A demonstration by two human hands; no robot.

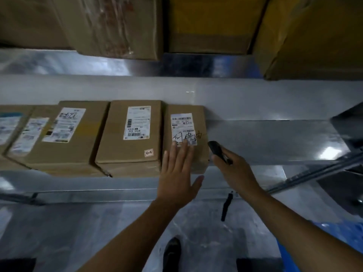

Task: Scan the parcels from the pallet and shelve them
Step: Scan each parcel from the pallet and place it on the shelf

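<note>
The small parcel lies flat on the lower metal shelf, last on the right in a row of cartons, with its near end at the shelf's front edge. Its white label faces up and carries black handwriting across the lower part. Your left hand rests on it with fingers straight and spread, the fingertips reaching the label's lower edge and the thumb held out to the right. Your right hand hovers just beside the parcel's right front corner, its fingers curled round a slim black handheld item. You cannot tell from here whether that is the scanner or a marker.

Touching the small parcel on its left is a larger labelled carton. Further left along the front edge is a wide carton, and blurred parcels sit at the far left end. On the shelf above stand a tape-wrapped brown box, a yellow-brown box and a third box at the right. Below the front edge a black strap hangs, and your dark shoe stands on the grey floor.
</note>
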